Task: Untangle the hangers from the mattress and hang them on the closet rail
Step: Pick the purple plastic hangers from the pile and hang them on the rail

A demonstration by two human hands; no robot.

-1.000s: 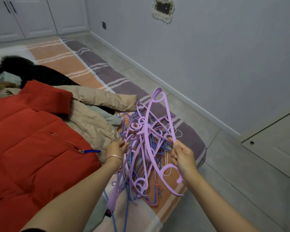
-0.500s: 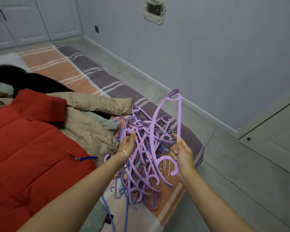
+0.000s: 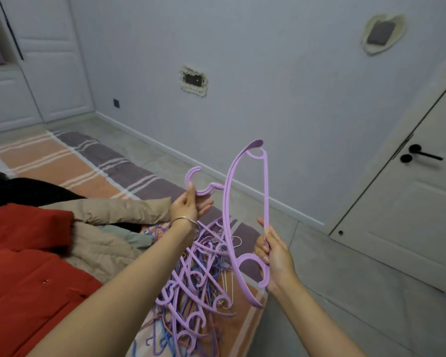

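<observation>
Compared with a second ago, two lilac plastic hangers are now lifted clear of the tangled heap of lilac, blue and orange hangers (image 3: 191, 287) lying on the striped orange-and-grey mattress (image 3: 70, 161). The right hand (image 3: 273, 256) is closed around the straight bar of the large lilac hanger (image 3: 245, 215), held upright above the heap. The left hand (image 3: 188, 204) pinches the hook end of a second lilac hanger (image 3: 198, 182), fingers partly spread beneath it. The view has swung upward, bringing in the white panelled door with black lever handle (image 3: 420, 155). Both hangers appear freed, so carrying them to the closet rail seems next; the rail is not clearly visible. A red quilted jacket (image 3: 29, 274) lies beside the heap. No legible brand, label or writing appears.
</observation>
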